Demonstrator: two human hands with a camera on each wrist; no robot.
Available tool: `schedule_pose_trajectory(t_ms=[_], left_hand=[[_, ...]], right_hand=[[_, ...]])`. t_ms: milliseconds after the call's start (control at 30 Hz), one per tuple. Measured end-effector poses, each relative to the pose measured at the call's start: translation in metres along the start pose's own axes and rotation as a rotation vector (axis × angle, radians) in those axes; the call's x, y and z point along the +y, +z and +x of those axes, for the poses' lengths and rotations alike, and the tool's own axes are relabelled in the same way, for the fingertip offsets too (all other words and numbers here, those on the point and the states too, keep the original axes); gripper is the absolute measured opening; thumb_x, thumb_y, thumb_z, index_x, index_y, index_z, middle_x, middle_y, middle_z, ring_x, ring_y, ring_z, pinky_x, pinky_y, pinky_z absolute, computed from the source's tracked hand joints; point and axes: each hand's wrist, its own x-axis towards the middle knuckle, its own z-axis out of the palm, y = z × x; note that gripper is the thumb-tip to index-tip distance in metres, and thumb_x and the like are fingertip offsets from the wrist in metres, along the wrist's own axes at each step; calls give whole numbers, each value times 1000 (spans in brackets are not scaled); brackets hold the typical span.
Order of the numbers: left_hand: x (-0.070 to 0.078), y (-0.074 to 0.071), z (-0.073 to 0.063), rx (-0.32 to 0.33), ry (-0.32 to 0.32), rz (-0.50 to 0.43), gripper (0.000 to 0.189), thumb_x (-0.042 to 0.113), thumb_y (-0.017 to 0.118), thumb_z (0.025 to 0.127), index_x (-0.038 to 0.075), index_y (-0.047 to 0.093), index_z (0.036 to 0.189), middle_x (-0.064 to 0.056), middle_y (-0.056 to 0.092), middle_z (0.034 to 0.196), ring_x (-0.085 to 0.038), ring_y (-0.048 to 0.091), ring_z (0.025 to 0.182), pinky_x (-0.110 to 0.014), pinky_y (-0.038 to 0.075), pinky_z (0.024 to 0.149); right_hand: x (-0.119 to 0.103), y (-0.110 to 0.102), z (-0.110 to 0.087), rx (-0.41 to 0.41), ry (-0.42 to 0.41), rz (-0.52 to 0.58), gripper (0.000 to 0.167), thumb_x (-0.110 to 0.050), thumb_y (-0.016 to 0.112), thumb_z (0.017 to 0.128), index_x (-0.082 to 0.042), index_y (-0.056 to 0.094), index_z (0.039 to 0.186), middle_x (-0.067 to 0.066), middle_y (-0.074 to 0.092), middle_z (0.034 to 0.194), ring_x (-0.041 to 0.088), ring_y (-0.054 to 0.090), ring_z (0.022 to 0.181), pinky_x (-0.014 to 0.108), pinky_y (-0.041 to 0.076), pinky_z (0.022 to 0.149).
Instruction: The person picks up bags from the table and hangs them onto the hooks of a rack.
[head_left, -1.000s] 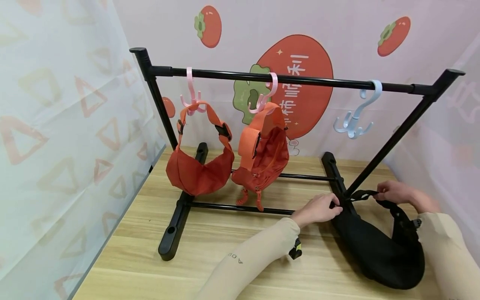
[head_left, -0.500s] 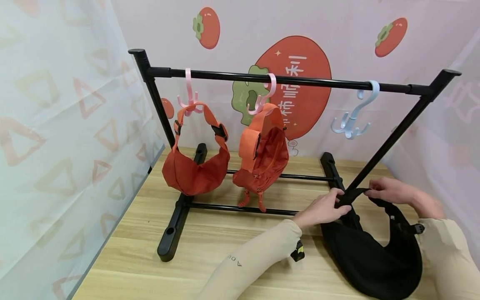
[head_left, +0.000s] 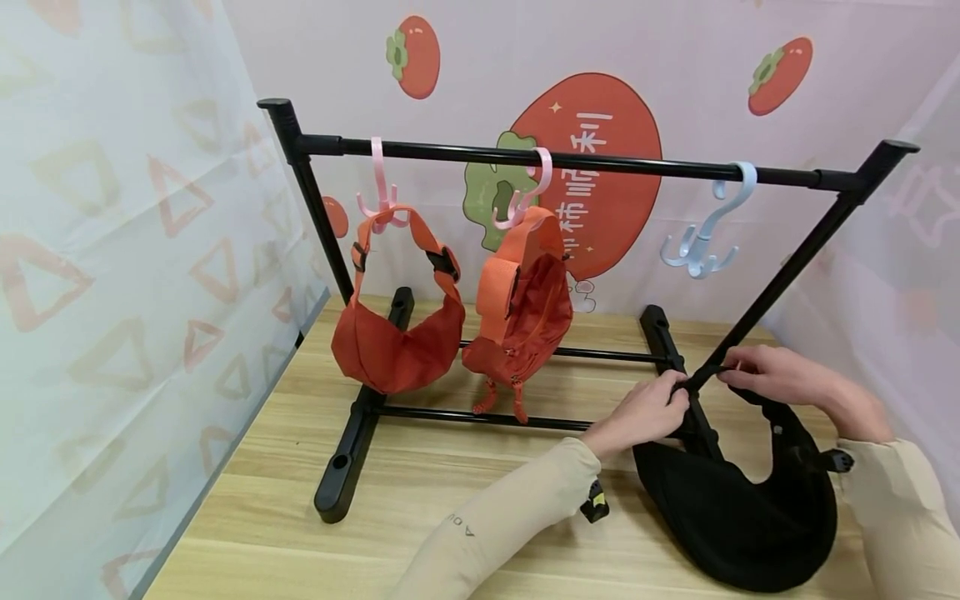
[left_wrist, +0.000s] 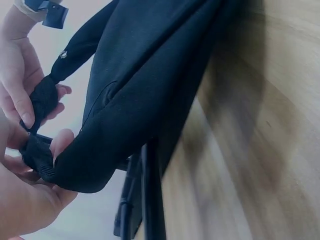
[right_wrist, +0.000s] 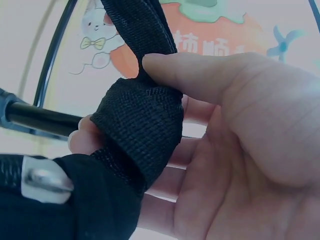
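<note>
A black crescent-shaped bag [head_left: 738,525] hangs low at the right end of the rack, its bottom close to the wooden table. My left hand [head_left: 641,412] pinches its strap near the left end, thumb and fingers on the fabric in the left wrist view. On the right side, my right hand [head_left: 787,382] pinches the webbing strap [right_wrist: 135,120], with the thumb pressed on a folded part in the right wrist view. Between the hands the strap [head_left: 705,377] runs as a short span. A light blue hook [head_left: 699,250] hangs from the bar above them.
A black rack [head_left: 480,155] spans the table [head_left: 450,508]. Two pink hooks, one left [head_left: 381,187] and one central [head_left: 543,175], carry a red-orange bag [head_left: 397,346] and another red-orange bag [head_left: 525,325]. Rack feet and low crossbars lie beside the hands.
The black bag has shifted slightly left and turned its broad side to view. Both hands keep hold of the strap; the right hand has moved up and a little left, closer to the left hand.
</note>
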Motion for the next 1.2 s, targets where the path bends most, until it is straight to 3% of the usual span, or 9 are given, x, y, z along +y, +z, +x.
schedule_pose_trajectory(t_ms=[100,267,433,500,667,800,1033,1200], left_hand=[[3,-6,-2,-25,21,7,35,31,35,106,23,56,132,18,66,94,3,56,75,-13,42,66],[8,-17,-5,-121,102,43,34,39,35,106,21,58,123,12,66,90,3,58,70,-13,45,64],[14,-28,-10,-141,129,179,46,51,47,100,23,56,135,10,68,114,3,61,98,-11,46,81],[16,-31,-12,-133,156,225,40,47,48,100,22,59,129,10,69,108,2,62,92,-10,45,76],[21,-42,-18,-102,223,253,21,32,43,105,20,59,98,10,56,69,0,51,56,-13,39,52],[26,-52,-21,-93,251,258,24,29,41,106,20,56,90,16,56,68,4,50,56,-11,37,52],[33,-73,-25,-83,298,252,20,28,42,106,20,59,103,18,60,71,3,50,60,-10,37,58],[37,-91,-27,-78,310,231,23,26,42,106,18,60,118,14,62,75,0,50,62,-10,37,62]], right_hand=[[-6,-3,-2,5,-7,-3,10,-20,56,99,-14,63,94,-6,52,71,0,43,58,23,34,57],[-11,-8,-5,-2,5,-15,14,-22,54,101,-14,66,102,-7,53,73,1,45,60,23,35,59],[-16,-11,-6,-4,0,-43,14,-25,54,101,-17,66,100,-8,54,76,0,45,63,23,37,60],[-19,-12,-7,4,-10,-50,13,-25,55,100,-18,65,97,-8,53,75,0,44,62,23,36,59],[-27,-16,-11,37,-54,-52,10,-22,56,100,-20,65,97,-10,51,74,-1,43,60,22,35,58],[-32,-20,-16,59,-101,-35,10,-19,56,100,-21,66,100,-12,53,74,-3,44,61,22,35,58],[-32,-29,-22,-21,-140,55,11,-18,52,102,-20,62,99,-13,45,68,0,45,57,22,36,54],[-35,-34,-24,-135,-196,205,18,-14,46,104,-18,57,90,-5,55,66,10,54,55,25,44,52]])
